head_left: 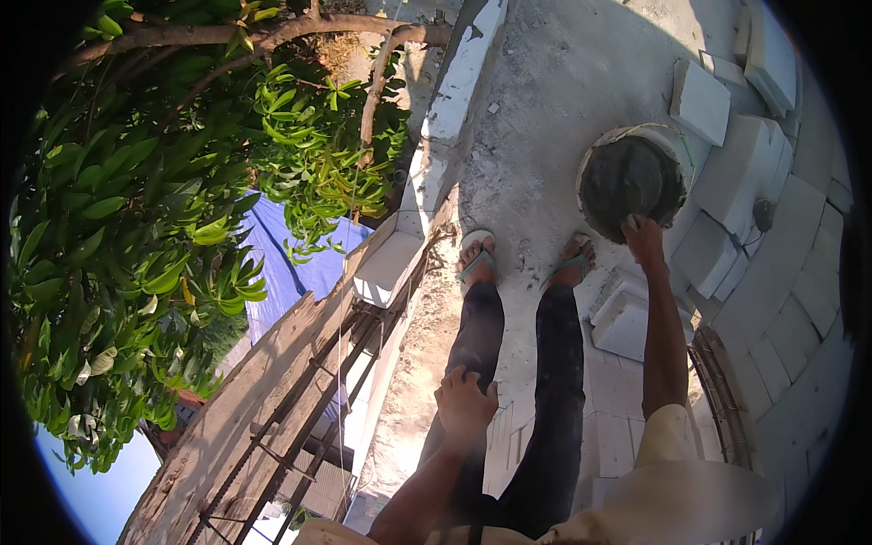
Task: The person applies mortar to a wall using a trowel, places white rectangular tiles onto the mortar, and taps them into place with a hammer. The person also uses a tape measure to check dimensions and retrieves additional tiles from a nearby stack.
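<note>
My right hand (643,241) reaches down to the near rim of a round bucket (688,168) of wet grey mortar (610,182). Its fingers are closed at the mortar's edge. A mortar-coated, rounded grey shape extends into the mix just beyond them; I cannot tell whether it is a tool. On my left leg, near the knee, rests my left hand (465,406), with its fingers spread and nothing held. A thin cord handle (688,145) loops over the bucket's right side.
White blocks (701,102) lie loose along the right, beside a block wall (792,300). At left run a low wall edge (459,82), a wooden board (218,427) and rebar (282,436). Beyond are leafy branches (118,200) and a blue tarp (286,259). My sandalled feet (479,252) stand on dusty concrete.
</note>
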A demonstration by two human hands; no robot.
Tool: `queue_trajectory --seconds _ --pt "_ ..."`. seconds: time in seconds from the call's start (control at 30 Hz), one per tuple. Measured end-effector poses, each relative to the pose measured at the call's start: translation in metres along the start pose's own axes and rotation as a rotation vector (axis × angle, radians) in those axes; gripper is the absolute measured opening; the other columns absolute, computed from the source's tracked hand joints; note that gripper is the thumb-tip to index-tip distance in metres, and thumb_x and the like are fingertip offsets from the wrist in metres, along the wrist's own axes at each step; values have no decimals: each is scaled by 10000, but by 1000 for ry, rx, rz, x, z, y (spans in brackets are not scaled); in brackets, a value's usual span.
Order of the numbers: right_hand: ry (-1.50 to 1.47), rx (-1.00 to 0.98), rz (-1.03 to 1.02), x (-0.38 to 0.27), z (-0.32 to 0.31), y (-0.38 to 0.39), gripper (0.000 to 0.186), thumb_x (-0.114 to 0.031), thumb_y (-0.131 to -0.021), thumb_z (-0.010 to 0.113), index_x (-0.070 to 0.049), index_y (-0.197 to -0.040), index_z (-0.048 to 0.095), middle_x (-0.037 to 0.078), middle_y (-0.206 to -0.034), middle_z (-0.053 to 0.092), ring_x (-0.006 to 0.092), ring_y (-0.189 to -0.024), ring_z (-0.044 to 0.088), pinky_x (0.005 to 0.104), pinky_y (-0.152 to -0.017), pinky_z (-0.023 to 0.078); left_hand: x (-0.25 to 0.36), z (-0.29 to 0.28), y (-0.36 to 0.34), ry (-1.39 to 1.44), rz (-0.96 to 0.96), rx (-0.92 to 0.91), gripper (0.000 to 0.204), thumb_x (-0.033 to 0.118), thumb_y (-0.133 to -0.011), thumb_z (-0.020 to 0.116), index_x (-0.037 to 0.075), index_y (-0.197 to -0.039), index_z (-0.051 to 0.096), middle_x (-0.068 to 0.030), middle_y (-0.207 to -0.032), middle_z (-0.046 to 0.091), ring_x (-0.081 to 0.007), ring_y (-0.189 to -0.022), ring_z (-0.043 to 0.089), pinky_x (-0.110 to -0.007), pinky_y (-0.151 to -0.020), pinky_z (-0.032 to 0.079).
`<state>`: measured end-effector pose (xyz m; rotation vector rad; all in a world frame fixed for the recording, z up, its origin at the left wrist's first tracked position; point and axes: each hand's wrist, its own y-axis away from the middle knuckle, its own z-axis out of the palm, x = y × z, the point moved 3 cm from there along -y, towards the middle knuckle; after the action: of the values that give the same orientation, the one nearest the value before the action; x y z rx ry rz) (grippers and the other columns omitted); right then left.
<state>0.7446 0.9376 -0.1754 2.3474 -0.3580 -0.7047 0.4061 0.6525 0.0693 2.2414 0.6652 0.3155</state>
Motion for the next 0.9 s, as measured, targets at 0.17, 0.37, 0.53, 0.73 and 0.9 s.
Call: queue_trajectory --seconds 0.17,0.37,0.53,0.73,0.9 --pt "-554 -72 85 10 16 50 210 -259 -991 675 -95 -877 612 -45 -579 450 66 -423 395 283 -380 289 4 -3 -4 40 -30 -86 356 372 -857 804 90 -1061 731 -99 -1228 644 -318 -1165 609 -500 -992 467" --pt "-1170 -259 -10 -151 57 2 123 -193 -1008 596 -76 -1022 634 -10 -758 539 76 -519 481 268 -460 379 3 2 4 63 -22 -7 373 376 -839 820 84 -1052 729 -105 -1178 650 -333 -1128 624 -503 -976 479" --pt "-1085 -67 -373 -281 68 -118 114 -157 -957 628 -46 -983 636 29 -789 564 129 -610 559 310 -547 461 -2 2 -1 144 -98 -90 379 404 -816 836 98 -1021 747 -106 -1181 677 -342 -1067 658 -505 -936 512" --pt "-434 499 -654 -286 91 -178 269 -130 -933 713 17 -1152 655 206 -999 646 408 -935 661 469 -853 526 -6 14 3 45 -47 -71 351 425 -817 831 120 -979 767 -100 -1206 674 -352 -1036 669 -516 -885 537" --pt "-184 408 -712 -200 161 -83 324 -34 -883 745 27 -1178 624 202 -1098 618 435 -1058 622 497 -873 514 -7 13 2 79 -8 -42 342 432 -820 826 138 -984 767 -104 -1253 654 -351 -1080 655 -511 -903 521"
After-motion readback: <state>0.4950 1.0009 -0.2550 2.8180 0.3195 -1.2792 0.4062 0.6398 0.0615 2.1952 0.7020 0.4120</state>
